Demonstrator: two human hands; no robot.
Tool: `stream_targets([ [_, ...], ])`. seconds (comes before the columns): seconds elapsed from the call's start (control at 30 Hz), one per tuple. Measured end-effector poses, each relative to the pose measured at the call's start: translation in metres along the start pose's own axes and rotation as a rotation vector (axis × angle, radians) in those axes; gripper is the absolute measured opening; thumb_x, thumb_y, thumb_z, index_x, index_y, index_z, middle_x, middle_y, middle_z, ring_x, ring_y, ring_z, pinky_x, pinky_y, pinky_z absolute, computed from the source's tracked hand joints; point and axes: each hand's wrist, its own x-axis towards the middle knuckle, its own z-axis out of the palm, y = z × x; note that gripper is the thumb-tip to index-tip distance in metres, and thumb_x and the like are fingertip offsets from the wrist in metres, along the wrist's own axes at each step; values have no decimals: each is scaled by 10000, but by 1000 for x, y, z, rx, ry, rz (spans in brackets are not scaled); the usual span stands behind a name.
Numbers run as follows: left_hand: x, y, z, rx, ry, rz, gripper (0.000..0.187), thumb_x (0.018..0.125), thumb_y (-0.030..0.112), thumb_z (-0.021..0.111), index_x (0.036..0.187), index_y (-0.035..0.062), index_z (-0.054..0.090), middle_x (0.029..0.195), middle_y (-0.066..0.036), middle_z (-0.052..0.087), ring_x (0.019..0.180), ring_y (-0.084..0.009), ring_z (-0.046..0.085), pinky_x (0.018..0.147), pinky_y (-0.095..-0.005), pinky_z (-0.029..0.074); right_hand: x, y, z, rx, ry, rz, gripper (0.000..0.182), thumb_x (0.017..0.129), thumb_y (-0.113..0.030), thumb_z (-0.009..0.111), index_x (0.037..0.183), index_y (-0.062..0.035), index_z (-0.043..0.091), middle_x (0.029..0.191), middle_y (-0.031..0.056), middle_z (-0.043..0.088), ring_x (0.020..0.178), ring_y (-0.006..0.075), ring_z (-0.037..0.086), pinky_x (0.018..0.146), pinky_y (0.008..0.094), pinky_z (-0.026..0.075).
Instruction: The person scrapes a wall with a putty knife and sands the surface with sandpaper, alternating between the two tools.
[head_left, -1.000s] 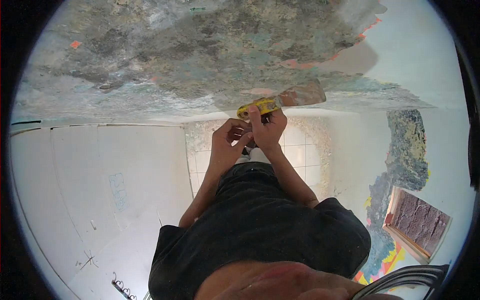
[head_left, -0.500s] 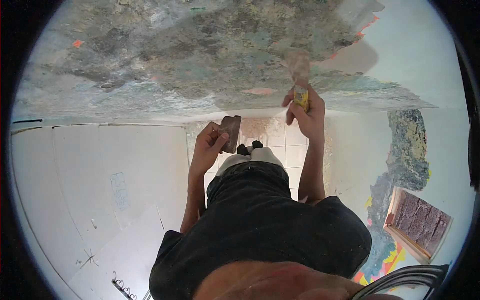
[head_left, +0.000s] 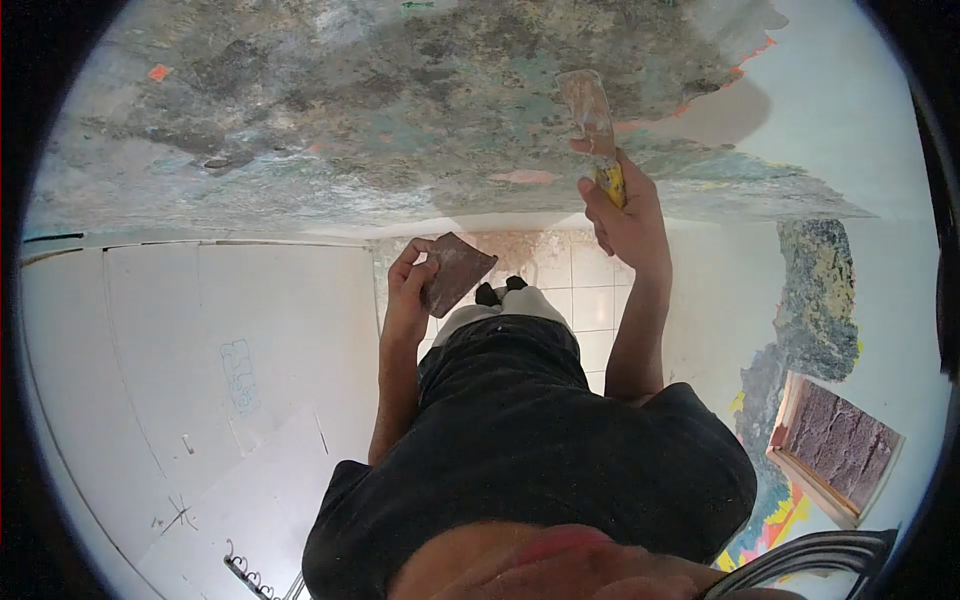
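My right hand (head_left: pixel 632 222) is closed around the yellow handle of a putty knife (head_left: pixel 588 108). The knife's dusty, broad blade points up and overlaps the patchy grey-green wall (head_left: pixel 400 110) in this view. Lower and to the left, my left hand (head_left: pixel 410 280) pinches a piece of brown sandpaper (head_left: pixel 460 270) by its left side, thumb on the near face. The sheet is tilted, with a slightly curled right corner, and is held out in front of my legs.
White boards (head_left: pixel 250 350) line the left side, with a hook rack (head_left: pixel 250 575) low down. At right are a framed opening (head_left: pixel 840 440) and a wall strip with peeled paint (head_left: pixel 818 300). Pale floor tiles (head_left: pixel 593 308) show around my feet.
The putty knife's blade has tipped up and left, while my right hand shifted slightly right and down. My left hand has turned the sandpaper so more of its face shows.
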Motion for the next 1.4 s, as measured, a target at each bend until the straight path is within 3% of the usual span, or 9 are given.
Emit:
stream_targets([
  [0.27,11,1,-8,-62,-132,-71,97,869,81,540,961,62,567,881,-23,636,737,-83,600,629,-216,489,4,-9,-5,-75,-20,7,217,916,-105,586,1130,-85,619,578,-50,442,416,41,379,390,225,340],
  [0.37,12,1,-9,-115,-145,-119,154,882,137,604,1004,43,592,900,-21,643,763,-88,610,663,-226,497,4,-11,-21,-181,-25,35,209,913,-98,589,1118,-95,628,581,-56,432,445,42,374,412,231,323],
  [0.47,9,-2,-18,101,-240,-41,246,867,176,682,1047,20,621,912,-24,656,772,-86,611,701,-238,501,-2,-29,-24,-210,-40,131,201,907,-120,616,1105,-97,634,591,-65,417,483,39,367,434,233,309],
  [0.57,7,-1,-12,130,-271,-70,322,836,176,736,1086,-1,637,916,-30,672,786,-78,609,719,-243,494,-2,-35,-28,-322,-32,66,183,928,-155,612,1100,-99,635,592,-68,407,479,38,361,436,231,307],
  [0.87,1,7,-3,172,-225,16,228,842,38,703,1055,-30,656,942,-51,691,820,-86,618,735,-262,509,-6,-27,-43,33,-138,16,421,1009,-344,497,1235,8,548,639,-30,446,411,31,345,352,198,272],
  [0.97,-3,7,-13,203,-235,45,218,836,15,702,1043,-34,653,946,-56,690,828,-94,622,740,-273,516,-8,-42,-39,-21,-107,-33,527,996,-428,487,1347,-35,479,744,-2,472,413,16,359,331,176,274],
  [1.07,-4,2,-25,216,-237,76,207,833,6,698,1030,-32,650,942,-53,688,831,-99,626,736,-276,521,-6,-46,-36,46,-72,-115,543,996,-318,531,1451,-55,395,677,-18,470,396,14,302,336,190,266],
  [1.27,-8,7,-21,234,-175,74,180,821,53,721,974,-7,647,892,-38,683,796,-102,619,731,-286,510,10,-42,-41,111,-122,43,544,951,-270,619,1422,-59,448,647,-41,462,397,3,286,330,176,230],
  [1.4,-6,5,-23,255,-122,118,172,814,76,732,944,4,646,868,-34,680,784,-103,615,735,-299,506,14,-40,-48,26,-171,-22,575,928,-239,657,1424,-49,438,572,-62,426,388,-1,282,331,180,225],
])
